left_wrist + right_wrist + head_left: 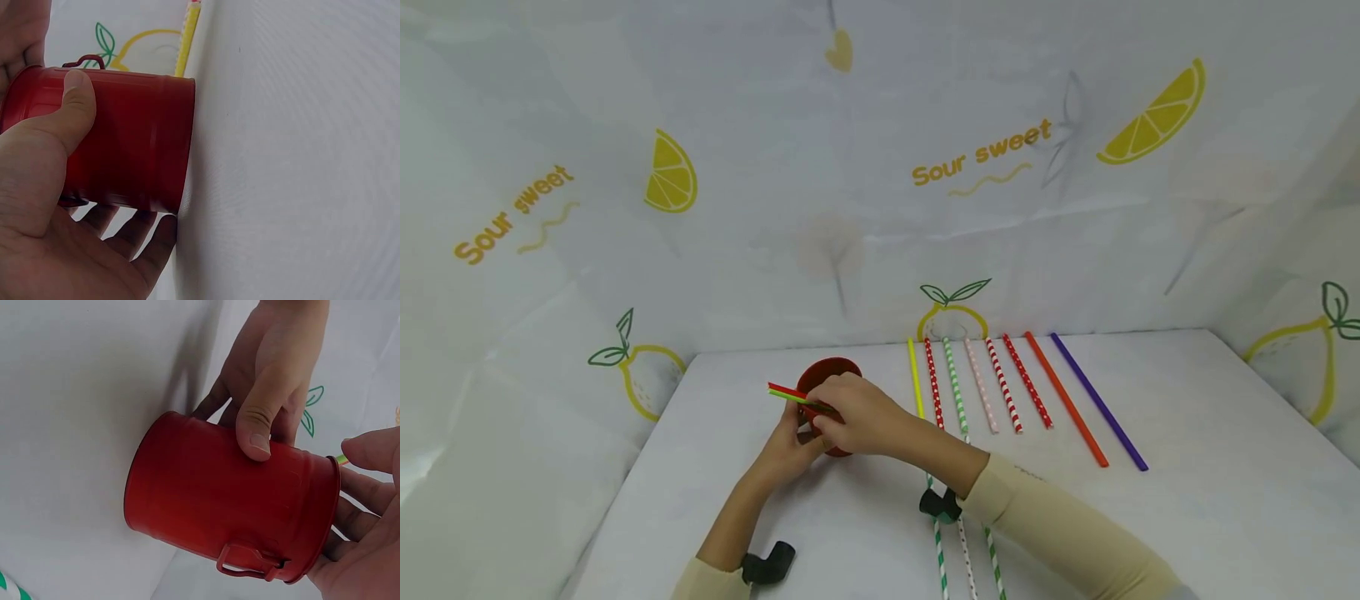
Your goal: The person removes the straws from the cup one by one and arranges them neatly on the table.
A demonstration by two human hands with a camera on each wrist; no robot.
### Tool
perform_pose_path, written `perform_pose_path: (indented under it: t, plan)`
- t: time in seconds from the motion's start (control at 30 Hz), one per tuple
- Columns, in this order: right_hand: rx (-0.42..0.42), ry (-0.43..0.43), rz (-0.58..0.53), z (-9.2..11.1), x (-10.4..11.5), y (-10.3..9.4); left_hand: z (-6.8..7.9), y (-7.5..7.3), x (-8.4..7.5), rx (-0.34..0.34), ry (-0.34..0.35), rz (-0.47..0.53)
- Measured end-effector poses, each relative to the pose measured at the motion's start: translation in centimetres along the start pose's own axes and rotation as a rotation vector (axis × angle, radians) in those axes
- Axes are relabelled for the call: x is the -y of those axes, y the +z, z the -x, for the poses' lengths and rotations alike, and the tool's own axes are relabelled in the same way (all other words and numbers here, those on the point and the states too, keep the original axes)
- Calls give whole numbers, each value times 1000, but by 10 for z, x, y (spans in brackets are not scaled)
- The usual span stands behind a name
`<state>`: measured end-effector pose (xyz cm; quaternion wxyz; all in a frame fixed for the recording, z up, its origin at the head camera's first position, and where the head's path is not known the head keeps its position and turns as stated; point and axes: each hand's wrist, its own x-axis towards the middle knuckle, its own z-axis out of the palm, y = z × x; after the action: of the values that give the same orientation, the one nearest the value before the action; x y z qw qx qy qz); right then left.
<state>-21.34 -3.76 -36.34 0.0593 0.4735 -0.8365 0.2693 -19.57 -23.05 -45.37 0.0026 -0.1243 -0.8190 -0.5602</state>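
A small red metal bucket (131,137) with wire side handles stands on the white table. My left hand (786,454) grips its side, thumb on the near wall and fingers round the other side, as the left wrist view shows. Over the bucket's mouth is my right hand (861,417), with thumb and forefinger about red and green straws (786,392) that lean out to the left. Several right fingers (356,519) lie by the rim. Inside the bucket, the straws' lower ends are hidden.
Right of the bucket lies a row of straws: yellow (915,375), patterned ones, an orange straw (1067,400) and a purple straw (1099,402). Green-striped straws (940,550) lie nearer, partly under the right forearm. A white lemon-print sheet (880,192) hangs behind.
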Motion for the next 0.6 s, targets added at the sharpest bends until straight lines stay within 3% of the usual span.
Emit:
perform_pose_path:
  t: [0.6]
  plan:
    - [-39,51,-43,-6,0,7,-1,-1,1,22,16,11]
